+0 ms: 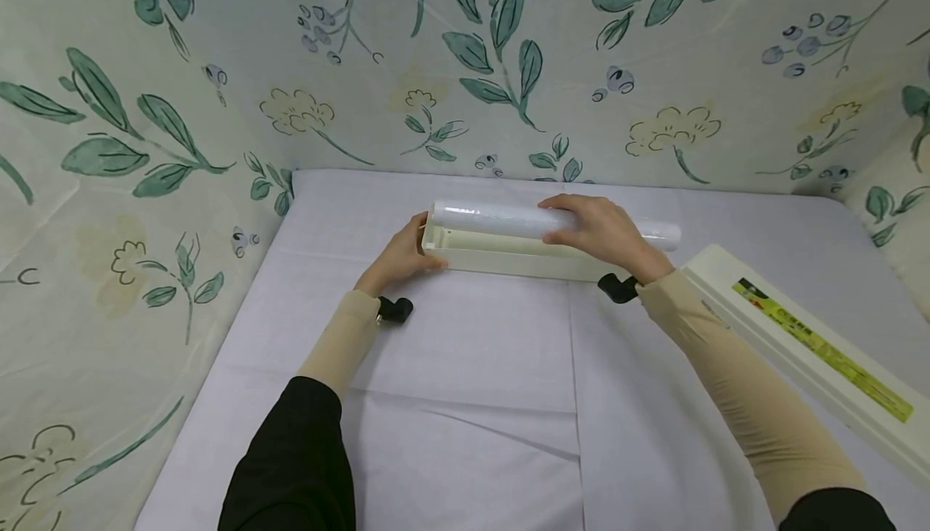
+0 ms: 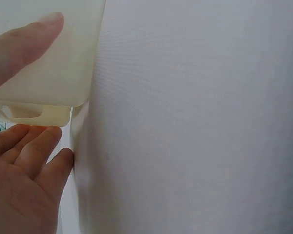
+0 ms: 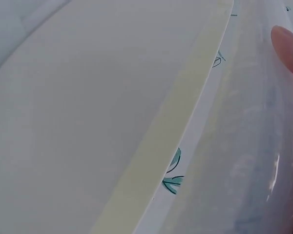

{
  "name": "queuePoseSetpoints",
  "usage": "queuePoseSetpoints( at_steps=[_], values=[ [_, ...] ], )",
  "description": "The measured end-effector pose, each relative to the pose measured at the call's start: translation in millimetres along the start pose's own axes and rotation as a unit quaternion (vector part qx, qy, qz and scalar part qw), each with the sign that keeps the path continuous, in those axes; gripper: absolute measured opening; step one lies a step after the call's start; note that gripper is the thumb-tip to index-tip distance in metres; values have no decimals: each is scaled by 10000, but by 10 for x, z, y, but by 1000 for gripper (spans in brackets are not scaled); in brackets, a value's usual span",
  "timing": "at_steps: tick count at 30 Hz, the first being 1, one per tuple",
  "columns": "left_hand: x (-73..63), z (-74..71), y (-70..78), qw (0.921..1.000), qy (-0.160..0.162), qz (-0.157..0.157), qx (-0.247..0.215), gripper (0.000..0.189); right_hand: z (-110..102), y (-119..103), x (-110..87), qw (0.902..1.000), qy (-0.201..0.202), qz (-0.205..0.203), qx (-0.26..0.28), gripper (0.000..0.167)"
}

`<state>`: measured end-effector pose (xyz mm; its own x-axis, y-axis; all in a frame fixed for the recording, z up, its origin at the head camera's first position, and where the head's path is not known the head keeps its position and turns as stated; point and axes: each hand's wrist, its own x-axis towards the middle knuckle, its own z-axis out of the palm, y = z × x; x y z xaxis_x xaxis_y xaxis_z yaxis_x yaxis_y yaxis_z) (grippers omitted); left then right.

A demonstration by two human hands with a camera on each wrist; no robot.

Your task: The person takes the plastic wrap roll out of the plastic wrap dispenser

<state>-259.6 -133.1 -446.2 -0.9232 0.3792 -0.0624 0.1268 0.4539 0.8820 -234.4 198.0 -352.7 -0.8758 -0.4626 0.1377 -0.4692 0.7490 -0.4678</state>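
Note:
A long cream plastic box point(image 1: 508, 263) lies on the white cloth, its top uncovered. My left hand point(image 1: 400, 257) holds its left end; in the left wrist view the thumb point(image 2: 27, 46) lies on one face of the box point(image 2: 44, 80) and the fingers are at another side. With thumb and fingers around it, my right hand point(image 1: 599, 231) grips a shiny, clear-wrapped roll of plastic film point(image 1: 487, 218). The roll sits over the box's far side, and its right end reaches past the box. The right wrist view shows the roll point(image 3: 249, 146) beside the box wall point(image 3: 102, 97).
A long cream lid point(image 1: 792, 329) with a yellow-green label point(image 1: 821, 349) lies slanted at the right, near my right forearm. The white cloth point(image 1: 465, 402) has fold creases. Behind it rises a flower-printed sheet point(image 1: 392, 55).

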Motion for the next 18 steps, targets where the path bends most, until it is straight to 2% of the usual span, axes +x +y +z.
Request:
queuePoseSetpoints(
  at_steps=[9, 10, 15, 18],
  values=[
    [0, 3, -4, 10000, 33, 44, -57, 97, -23, 27, -23, 10000, 24, 46, -29, 50],
    [-26, -6, 50, 10000, 4, 20, -83, 96, -27, 27, -28, 10000, 19, 54, -36, 50],
    [-30, -9, 58, 9999, -23, 17, -150, 96, -58, 28, -60, 9999, 18, 84, -113, 50],
    [-1, 1, 6, 9999, 18, 15, -101, 97, -76, 39, -81, 9998, 36, 75, -182, 50]
  ],
)
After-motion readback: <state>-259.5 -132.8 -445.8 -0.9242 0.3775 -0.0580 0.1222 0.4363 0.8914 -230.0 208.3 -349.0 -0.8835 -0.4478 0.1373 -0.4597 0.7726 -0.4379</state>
